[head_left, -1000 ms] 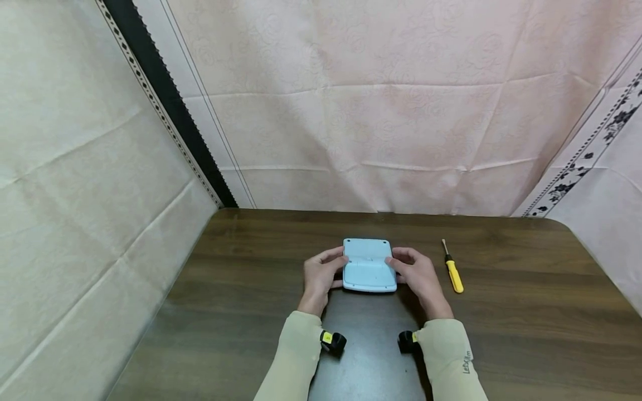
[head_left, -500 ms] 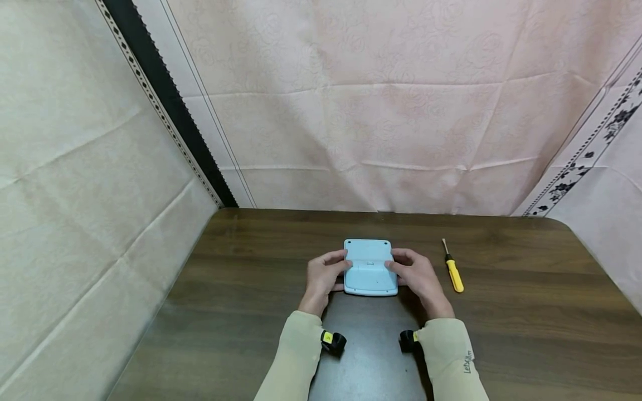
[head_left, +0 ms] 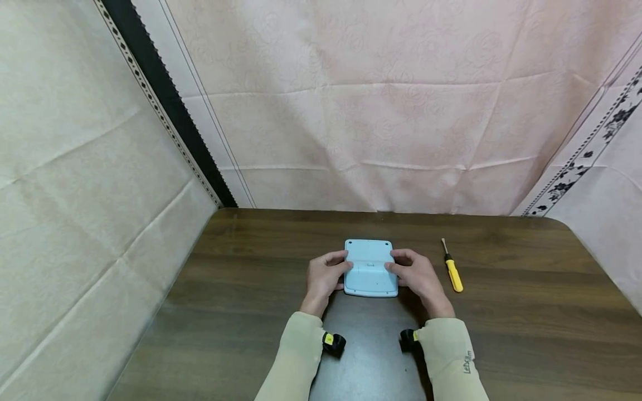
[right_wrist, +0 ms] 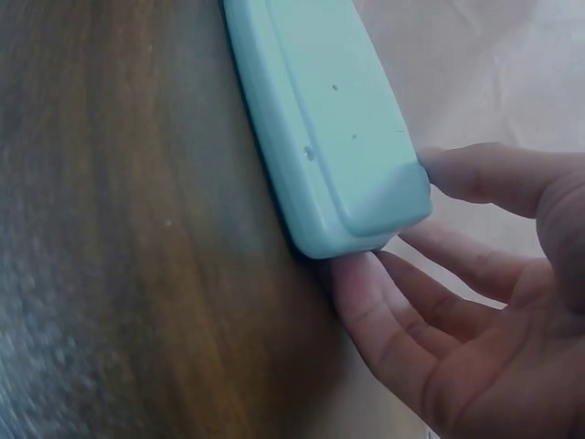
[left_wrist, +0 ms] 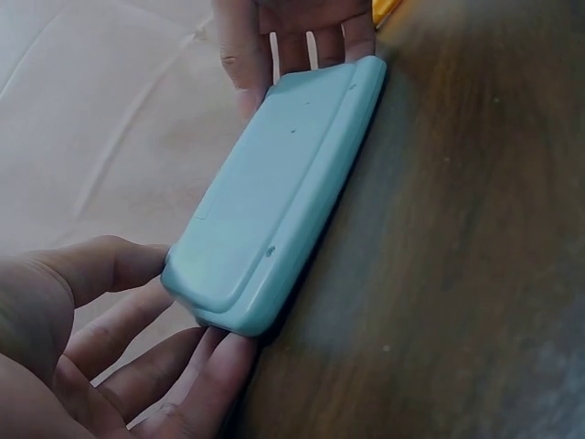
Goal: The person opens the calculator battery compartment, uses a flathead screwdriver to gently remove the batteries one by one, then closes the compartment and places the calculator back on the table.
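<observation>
A light blue calculator (head_left: 371, 278) lies back side up between the two hands, with small screw holes near its corners. My left hand (head_left: 323, 277) grips its left side, thumb on the back face and other fingers along the edge. On the opposite side, my right hand (head_left: 415, 275) holds the right edge in the same way. The left wrist view shows the calculator (left_wrist: 265, 183) slanting between both hands, its long edge low over the table. In the right wrist view, fingertips (right_wrist: 359, 279) reach the calculator's end from below. Its front face is hidden.
A yellow-handled screwdriver (head_left: 453, 273) lies to the right of the right hand, tip pointing away. The brown wooden table (head_left: 251, 267) ends at a pale cloth (head_left: 376, 139) hanging behind. A grey area (head_left: 368, 356) lies between the forearms.
The calculator has shifted very slightly toward me and to the right. The left hand has moved a little right with it, its thumb further over the back; the right hand stays almost still.
</observation>
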`<state>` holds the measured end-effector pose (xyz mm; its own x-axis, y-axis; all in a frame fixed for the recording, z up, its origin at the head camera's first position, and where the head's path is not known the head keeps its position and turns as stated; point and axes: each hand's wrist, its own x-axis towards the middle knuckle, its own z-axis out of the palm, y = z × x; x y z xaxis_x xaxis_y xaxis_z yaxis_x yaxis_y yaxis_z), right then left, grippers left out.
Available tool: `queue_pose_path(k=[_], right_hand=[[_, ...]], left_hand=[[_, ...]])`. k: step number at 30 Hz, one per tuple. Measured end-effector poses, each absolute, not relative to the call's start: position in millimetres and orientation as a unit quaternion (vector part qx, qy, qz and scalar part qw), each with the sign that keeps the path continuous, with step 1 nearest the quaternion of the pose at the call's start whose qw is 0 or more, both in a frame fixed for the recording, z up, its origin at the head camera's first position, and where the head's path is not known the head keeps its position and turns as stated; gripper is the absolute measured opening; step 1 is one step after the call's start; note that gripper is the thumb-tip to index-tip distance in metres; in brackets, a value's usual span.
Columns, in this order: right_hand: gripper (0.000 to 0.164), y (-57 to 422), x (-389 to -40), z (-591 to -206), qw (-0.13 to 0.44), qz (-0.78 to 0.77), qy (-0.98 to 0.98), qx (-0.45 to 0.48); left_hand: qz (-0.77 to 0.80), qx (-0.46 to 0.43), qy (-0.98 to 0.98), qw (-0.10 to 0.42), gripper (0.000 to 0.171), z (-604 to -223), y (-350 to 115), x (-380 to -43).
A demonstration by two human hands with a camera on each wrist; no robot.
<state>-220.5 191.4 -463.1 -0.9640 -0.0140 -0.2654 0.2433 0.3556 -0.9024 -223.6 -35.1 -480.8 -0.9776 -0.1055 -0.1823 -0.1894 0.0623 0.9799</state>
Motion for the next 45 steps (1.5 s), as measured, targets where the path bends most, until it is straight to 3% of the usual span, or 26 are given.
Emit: queue_pose_path(k=[21, 31, 36, 45], right_hand=[[0.046, 191, -218, -457, 0.088, -0.496, 0.863, 0.036], [0.035, 182, -221, -456, 0.008, -0.429, 0.903, -0.021], [0.025, 175, -221, -456, -0.028, -0.393, 0.916, -0.078], [0.019, 166, -226, -461, -0.032, -0.334, 0.929, -0.157]], left_hand=[[0.624, -0.057, 0.780, -0.012, 0.027, -482, -34, -221], [0.522, 0.030, 0.851, -0.054, 0.036, -477, -34, -224], [0.446, 0.085, 0.890, -0.037, 0.041, -477, -40, -226], [0.367, 0.155, 0.917, 0.002, 0.048, -479, -49, -227]])
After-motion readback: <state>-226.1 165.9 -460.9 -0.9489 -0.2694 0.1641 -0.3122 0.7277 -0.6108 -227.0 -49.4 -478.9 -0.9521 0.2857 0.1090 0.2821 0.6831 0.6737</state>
